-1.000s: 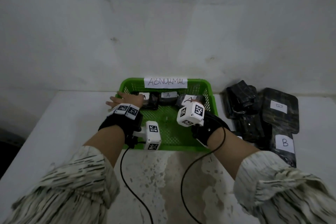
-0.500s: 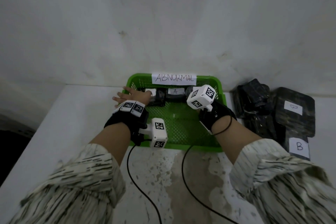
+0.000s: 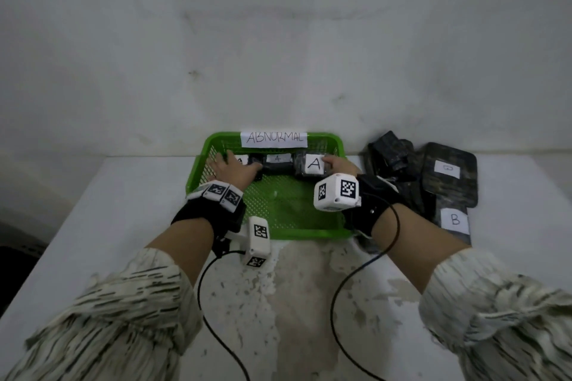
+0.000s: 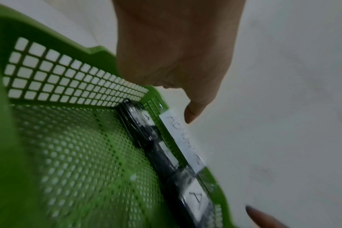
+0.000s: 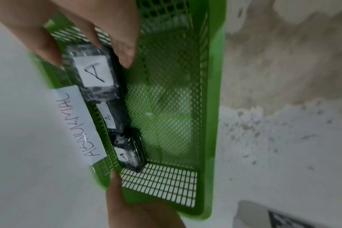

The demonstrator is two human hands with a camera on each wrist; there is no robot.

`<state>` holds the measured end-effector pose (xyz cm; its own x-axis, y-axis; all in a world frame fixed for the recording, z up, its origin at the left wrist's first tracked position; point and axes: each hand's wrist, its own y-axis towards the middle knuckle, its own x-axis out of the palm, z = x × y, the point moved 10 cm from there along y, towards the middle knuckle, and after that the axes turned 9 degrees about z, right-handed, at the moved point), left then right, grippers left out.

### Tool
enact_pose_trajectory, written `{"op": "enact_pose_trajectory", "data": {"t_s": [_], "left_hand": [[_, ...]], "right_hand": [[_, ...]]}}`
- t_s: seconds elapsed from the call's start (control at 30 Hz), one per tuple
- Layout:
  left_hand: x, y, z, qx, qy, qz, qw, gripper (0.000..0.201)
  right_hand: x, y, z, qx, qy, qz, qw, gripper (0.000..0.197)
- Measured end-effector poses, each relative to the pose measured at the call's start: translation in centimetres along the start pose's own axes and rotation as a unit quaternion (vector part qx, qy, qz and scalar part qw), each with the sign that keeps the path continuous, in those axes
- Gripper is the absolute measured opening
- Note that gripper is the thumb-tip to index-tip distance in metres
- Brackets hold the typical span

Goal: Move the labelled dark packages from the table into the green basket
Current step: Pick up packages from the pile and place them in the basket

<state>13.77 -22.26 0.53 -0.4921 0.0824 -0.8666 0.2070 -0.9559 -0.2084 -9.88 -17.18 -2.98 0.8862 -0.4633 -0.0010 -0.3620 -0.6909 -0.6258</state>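
Observation:
The green basket (image 3: 269,235) with an ABNORMAL label (image 3: 274,139) holds three dark packages labelled A in a row along its far wall. My right hand (image 3: 337,164) holds the right-hand A package (image 3: 312,164) (image 5: 96,74) at its end, thumb (image 5: 49,49) on one side and fingers (image 5: 125,55) on the other. My left hand (image 3: 230,168) lies spread over the far left corner, above the left A package (image 5: 127,152), holding nothing. The middle A package (image 3: 277,161) lies between the other two.
A pile of dark packages (image 3: 448,176), some labelled B (image 3: 455,219), lies on the table right of the basket. The wall stands just behind the basket. Most of the basket's mesh floor (image 5: 166,108) is bare. Cables trail from both wrists.
My right hand has carried the A package back to the basket's far wall, beside the middle one. My left hand has reached a little further into the far left corner.

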Motion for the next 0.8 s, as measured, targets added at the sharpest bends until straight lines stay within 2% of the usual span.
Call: {"op": "enact_pose_trajectory", "data": {"t_s": [0.03,0.13,0.17,0.23,0.3,0.33,0.4,0.47,0.63,0.8], "left_hand": [[0.6,-1.2,1.4,0.024,-0.006,-0.013,1.000,0.084],[3.3,-4.1,4.8,0.070,-0.019,-0.069,0.995,0.077],[4.0,-5.2,6.0,0.085,-0.032,-0.083,0.992,0.075],[5.7,-6.7,8.3,0.104,-0.049,-0.108,0.987,0.071],[7.2,-7.8,10.2,0.125,-0.060,-0.124,0.983,0.068],[7.8,-8.3,10.9,0.130,-0.061,-0.130,0.981,0.067],[9.0,-9.6,12.1,0.129,-0.060,-0.144,0.979,0.066],[10.1,-10.5,13.2,0.137,-0.060,-0.151,0.977,0.065],[12.9,-10.8,14.5,0.128,-0.048,-0.175,0.975,0.065],[14.7,-10.0,14.5,0.134,-0.025,-0.192,0.972,0.064]], "right_hand": [[-0.3,-0.7,-0.2,0.002,0.013,-0.010,1.000,0.020],[-2.1,-2.9,-0.6,-0.013,-0.014,-0.030,0.999,0.022],[-3.0,-3.0,-1.1,-0.036,-0.023,-0.026,0.999,0.021],[-6.1,-2.4,-3.3,-0.127,-0.074,0.034,0.989,0.015],[-9.0,-2.2,-5.6,-0.224,-0.216,0.105,0.944,0.010],[-10.2,-1.5,-6.1,-0.238,-0.309,0.135,0.911,0.020],[-12.7,-0.9,-6.5,-0.233,-0.441,0.193,0.845,0.044],[-14.5,-0.9,-6.7,-0.220,-0.489,0.222,0.815,0.061],[-15.5,1.2,-6.9,-0.245,-0.524,0.234,0.782,0.078],[-14.5,4.9,-6.3,-0.238,-0.566,0.198,0.764,0.085]]}}
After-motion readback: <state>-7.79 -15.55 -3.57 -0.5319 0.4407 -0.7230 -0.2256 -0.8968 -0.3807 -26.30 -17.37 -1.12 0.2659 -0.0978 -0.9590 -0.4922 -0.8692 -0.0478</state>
